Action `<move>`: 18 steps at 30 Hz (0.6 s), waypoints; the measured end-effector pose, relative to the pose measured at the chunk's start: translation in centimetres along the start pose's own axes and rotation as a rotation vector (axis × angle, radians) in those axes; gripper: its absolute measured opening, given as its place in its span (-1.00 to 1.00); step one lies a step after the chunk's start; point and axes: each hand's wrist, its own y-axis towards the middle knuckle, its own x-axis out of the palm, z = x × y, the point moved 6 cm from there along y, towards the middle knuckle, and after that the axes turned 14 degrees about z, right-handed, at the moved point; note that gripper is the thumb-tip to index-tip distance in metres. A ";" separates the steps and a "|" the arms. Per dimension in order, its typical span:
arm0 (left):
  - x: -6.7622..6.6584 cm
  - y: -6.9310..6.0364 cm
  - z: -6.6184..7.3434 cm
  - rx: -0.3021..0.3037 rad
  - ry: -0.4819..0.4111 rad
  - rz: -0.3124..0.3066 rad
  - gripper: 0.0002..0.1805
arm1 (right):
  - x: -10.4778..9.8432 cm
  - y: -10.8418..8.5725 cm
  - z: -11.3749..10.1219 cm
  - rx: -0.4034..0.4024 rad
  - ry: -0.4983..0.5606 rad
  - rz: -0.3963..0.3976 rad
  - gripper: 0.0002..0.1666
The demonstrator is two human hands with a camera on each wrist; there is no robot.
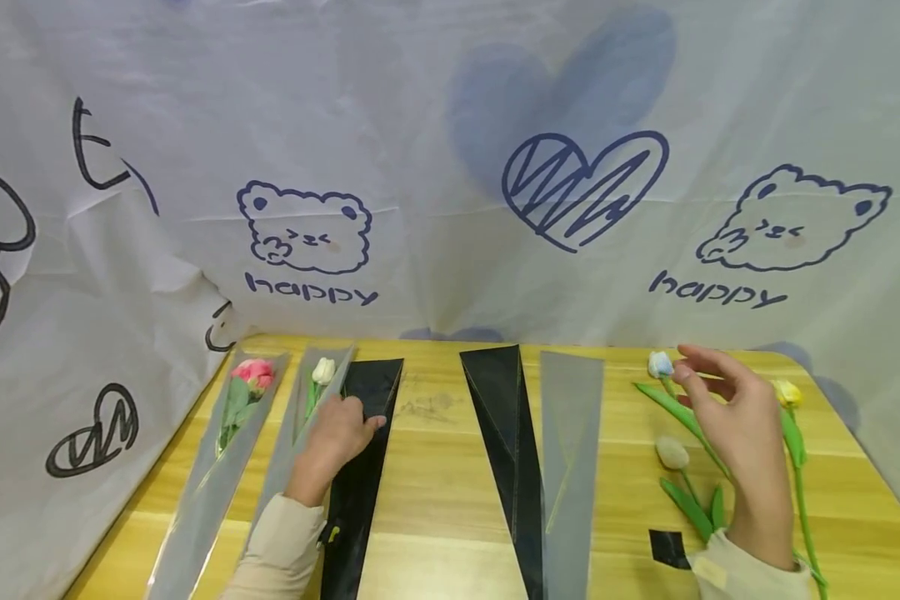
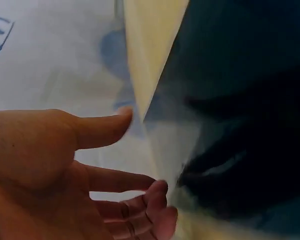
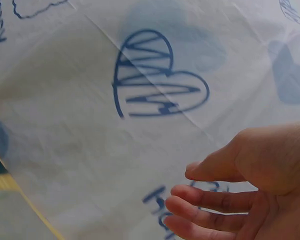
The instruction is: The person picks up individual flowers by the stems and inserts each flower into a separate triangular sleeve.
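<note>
Blue-white tulip (image 1: pixel 659 364) just left of your loosely spread, unladen right hand (image 1: pixel 735 417).
Green stem (image 1: pixel 668 385) slants toward you; left hand (image 1: pixel 341 435), fingers relaxed, farther.

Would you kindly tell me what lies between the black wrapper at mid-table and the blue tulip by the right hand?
The head view shows a grey wrapper, then wooden tabletop, between the black wrapper and the blue tulip.

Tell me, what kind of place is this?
Maybe a little flower-wrapping corner! A white flower lies in a long grey sleeve, a blue-and-white flower lies unwrapped, and both are on a wooden-looking table.
</note>
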 end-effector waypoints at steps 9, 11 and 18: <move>3.1 1.8 4.4 -0.027 -0.034 -0.015 -0.66 | -3.5 0.9 4.8 0.052 -0.328 0.020 -0.58; 3.0 2.5 4.6 -0.045 -0.053 -0.008 -0.64 | -3.6 0.8 6.1 0.078 -0.371 -0.046 -0.57; 2.8 3.9 2.9 -0.221 -0.095 0.024 -0.39 | -3.1 0.7 10.4 0.208 -0.459 -0.331 -0.45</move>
